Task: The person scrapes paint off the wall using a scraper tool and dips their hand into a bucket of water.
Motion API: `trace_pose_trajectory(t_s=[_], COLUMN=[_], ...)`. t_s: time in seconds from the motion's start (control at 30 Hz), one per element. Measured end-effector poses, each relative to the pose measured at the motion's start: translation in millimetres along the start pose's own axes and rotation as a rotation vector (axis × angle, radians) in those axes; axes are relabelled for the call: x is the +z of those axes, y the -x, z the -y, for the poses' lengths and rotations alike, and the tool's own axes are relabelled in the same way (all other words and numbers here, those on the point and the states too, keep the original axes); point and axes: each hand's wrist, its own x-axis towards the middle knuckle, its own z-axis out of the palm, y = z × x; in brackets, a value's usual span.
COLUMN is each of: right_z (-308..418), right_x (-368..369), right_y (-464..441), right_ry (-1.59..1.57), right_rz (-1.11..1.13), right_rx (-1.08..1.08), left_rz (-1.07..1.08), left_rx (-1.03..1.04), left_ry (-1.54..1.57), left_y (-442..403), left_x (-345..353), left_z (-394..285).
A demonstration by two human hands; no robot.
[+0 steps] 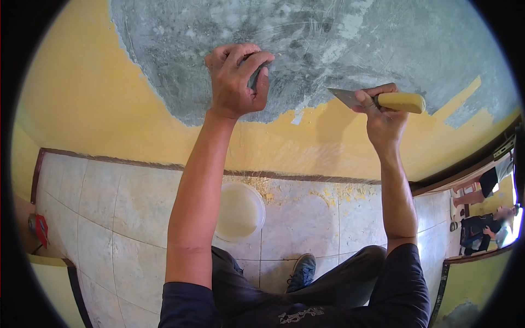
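Yellow paint (273, 145) covers the lower wall, with a large bare grey patch (306, 33) above it. My left hand (238, 79) is raised against the grey patch with its fingers curled; a dark gap shows between thumb and fingers, and whether it holds anything is hard to make out. My right hand (385, 112) grips a scraper by its yellow handle (402, 102). The scraper's thin metal blade (343, 97) points left, close to the ragged edge between the grey patch and the yellow paint. A small pale flake (297, 117) hangs at that edge.
A white round bucket (240, 212) stands on the tiled floor (136, 213) near the wall's base. Yellow paint chips (350, 191) lie along the skirting. My shoe (303, 272) is below. A red object (41, 230) sits far left. People (481, 232) are beyond an opening at right.
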Motion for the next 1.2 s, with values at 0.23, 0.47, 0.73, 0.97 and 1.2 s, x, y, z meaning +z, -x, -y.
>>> trace_pose_trajectory(t_s=[0.23,0.47,0.73,0.97,1.2], right_z=[-3.8,-7.8,-16.1,-15.3,-12.2], right_x=[8.0,23.7,33.0,35.9,27.4], right_y=[-5.2,1.1,6.7,10.5,13.2], right_ry=[0.35,0.415,0.419,0.521,0.53], right_rz=[0.043,0.104,0.018,0.033,-0.029], right_rx=[-0.287,-0.483,-0.785,-0.727,-0.766], left_rz=[-0.069,-0.07,-0.099,-0.078,-0.061], left_rx=[-0.003,0.006,0.01,0.017,0.016], left_ry=[-0.066,-0.103,-0.118,-0.111,-0.115], left_y=[4.4,4.4,4.7,4.5,7.2], left_x=[9.9,12.2,16.6,13.3,14.3], left_z=[1.1,2.1,6.6,2.5,0.8])
